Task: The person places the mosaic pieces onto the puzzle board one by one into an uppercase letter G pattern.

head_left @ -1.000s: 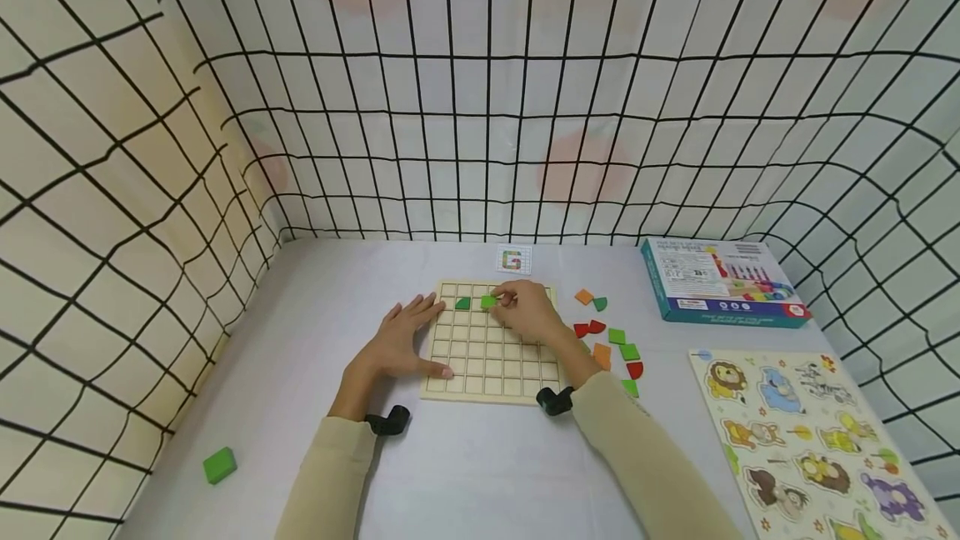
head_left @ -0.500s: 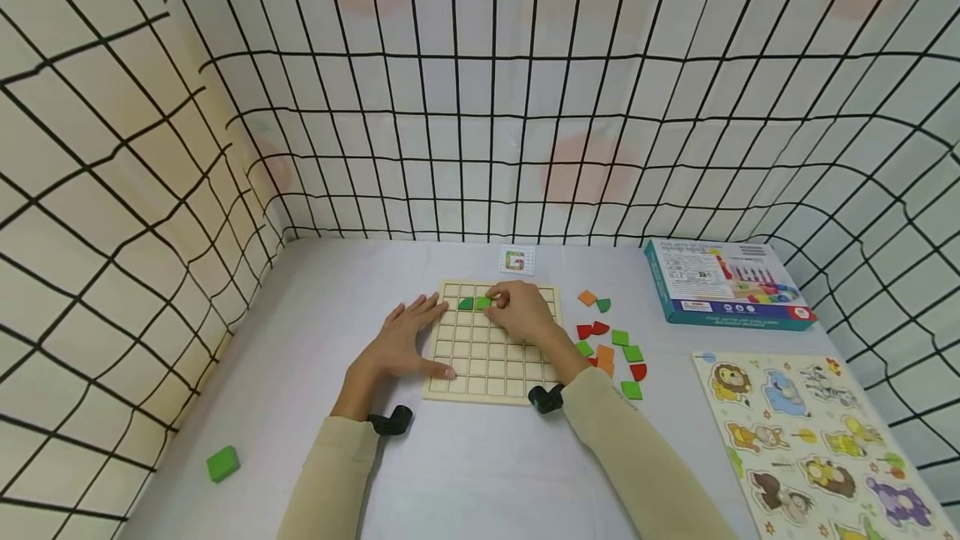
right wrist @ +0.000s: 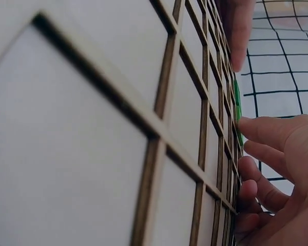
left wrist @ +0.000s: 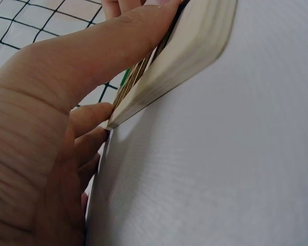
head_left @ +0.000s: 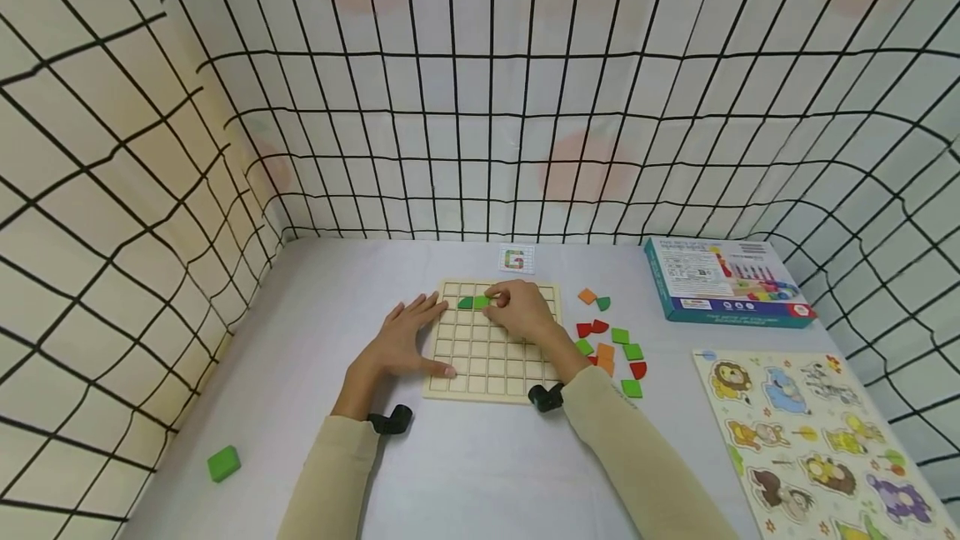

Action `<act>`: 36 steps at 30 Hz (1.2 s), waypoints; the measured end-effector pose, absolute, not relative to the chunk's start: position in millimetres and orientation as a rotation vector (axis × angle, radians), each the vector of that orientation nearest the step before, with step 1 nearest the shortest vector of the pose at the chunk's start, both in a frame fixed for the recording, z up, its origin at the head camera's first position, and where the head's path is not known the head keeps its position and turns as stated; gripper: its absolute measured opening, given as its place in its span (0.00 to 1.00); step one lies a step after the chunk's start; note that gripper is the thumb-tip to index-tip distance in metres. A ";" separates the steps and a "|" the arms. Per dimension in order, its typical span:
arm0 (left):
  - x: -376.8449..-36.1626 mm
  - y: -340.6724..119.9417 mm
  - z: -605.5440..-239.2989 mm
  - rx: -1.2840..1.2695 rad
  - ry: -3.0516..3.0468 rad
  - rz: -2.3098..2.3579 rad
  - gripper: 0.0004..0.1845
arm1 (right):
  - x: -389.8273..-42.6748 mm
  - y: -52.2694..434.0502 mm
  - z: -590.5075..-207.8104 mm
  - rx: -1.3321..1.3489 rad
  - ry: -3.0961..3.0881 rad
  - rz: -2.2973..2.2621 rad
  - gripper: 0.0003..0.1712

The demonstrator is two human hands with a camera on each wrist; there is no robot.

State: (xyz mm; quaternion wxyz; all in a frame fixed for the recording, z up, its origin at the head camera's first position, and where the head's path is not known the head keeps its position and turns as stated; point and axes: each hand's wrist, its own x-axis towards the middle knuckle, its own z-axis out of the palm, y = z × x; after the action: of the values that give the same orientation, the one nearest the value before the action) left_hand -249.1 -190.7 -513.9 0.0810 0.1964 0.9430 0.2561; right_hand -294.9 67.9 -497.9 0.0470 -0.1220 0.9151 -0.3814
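Observation:
A wooden grid board (head_left: 491,367) lies flat on the white table. In one of its upper squares sits a dark green quarter-round tile (head_left: 465,303), with a light green square tile (head_left: 481,302) directly to its right. My right hand (head_left: 522,312) pinches the square tile at its right side with thumb and index finger; the right wrist view has the fingertips right at this green tile (right wrist: 239,114). My left hand (head_left: 402,342) rests along the board's left side, fingers spread at the upper edge and thumb lying over the lower left corner.
Right of the board lie several loose green, red and orange tiles (head_left: 632,352). A pattern card (head_left: 517,259) with a G is behind it. Farther right are a toy box (head_left: 727,282) and an animal picture board (head_left: 787,432). A green block (head_left: 223,463) sits at left; black netting surrounds the table.
My right hand has shifted the light green square tile slightly left, closing the gap to the dark green quarter-round. My left hand has stayed at the board's side.

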 end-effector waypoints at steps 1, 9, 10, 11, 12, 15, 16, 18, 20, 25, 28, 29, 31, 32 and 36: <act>-248.9 -191.0 -514.1 0.581 2.820 0.758 0.66 | -294.6 68.7 -497.8 -0.375 2.778 -1.188 0.18; -249.3 -189.9 -514.8 0.578 2.818 0.759 0.66 | -293.2 87.4 -496.9 -0.402 2.738 -1.300 0.20; -249.5 -189.9 -514.7 0.574 2.819 0.754 0.66 | -293.3 90.8 -497.0 -0.393 2.743 -1.301 0.20; -249.6 -189.9 -514.4 0.570 2.819 0.754 0.66 | -293.2 94.4 -496.8 -0.382 2.747 -1.301 0.20; -249.7 -189.9 -514.1 0.566 2.819 0.763 0.66 | -293.0 98.1 -496.5 -0.372 2.754 -1.303 0.20; -250.3 -190.3 -513.8 0.565 2.823 0.760 0.66 | -292.0 110.8 -493.9 -0.350 2.778 -1.311 0.21; -250.6 -190.4 -513.8 0.564 2.823 0.757 0.66 | -291.6 115.4 -492.7 -0.345 2.788 -1.307 0.21; -251.2 -190.7 -514.0 0.563 2.823 0.756 0.66 | -291.0 124.6 -490.5 -0.338 2.816 -1.294 0.21; -251.6 -190.8 -513.9 0.562 2.822 0.747 0.66 | -290.8 134.3 -489.1 -0.334 2.840 -1.284 0.21; -251.5 -190.9 -513.2 0.558 2.813 0.744 0.67 | -288.5 157.2 -487.1 -0.266 2.884 -1.254 0.22; -250.9 -190.9 -512.8 0.558 2.811 0.749 0.66 | -286.9 169.3 -488.4 -0.193 2.892 -1.223 0.23; -250.7 -190.9 -512.7 0.556 2.810 0.751 0.66 | -286.9 173.1 -489.5 -0.173 2.896 -1.212 0.23; -249.7 -190.5 -512.0 0.552 2.808 0.758 0.66 | -286.6 180.2 -490.9 -0.130 2.902 -1.185 0.24; -249.5 -190.5 -512.3 0.550 2.808 0.761 0.66 | -286.6 183.6 -491.6 -0.117 2.907 -1.168 0.24; -249.2 -190.4 -515.1 0.551 2.808 0.768 0.66 | -286.1 196.5 -493.8 -0.077 2.933 -1.129 0.25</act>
State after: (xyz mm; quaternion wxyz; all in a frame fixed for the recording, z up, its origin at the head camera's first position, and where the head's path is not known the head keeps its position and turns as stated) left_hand -249.2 -190.4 -515.1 0.0895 0.1852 0.9439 0.2583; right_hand -286.1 196.5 -493.8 -0.0013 -0.0244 0.9329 -0.3592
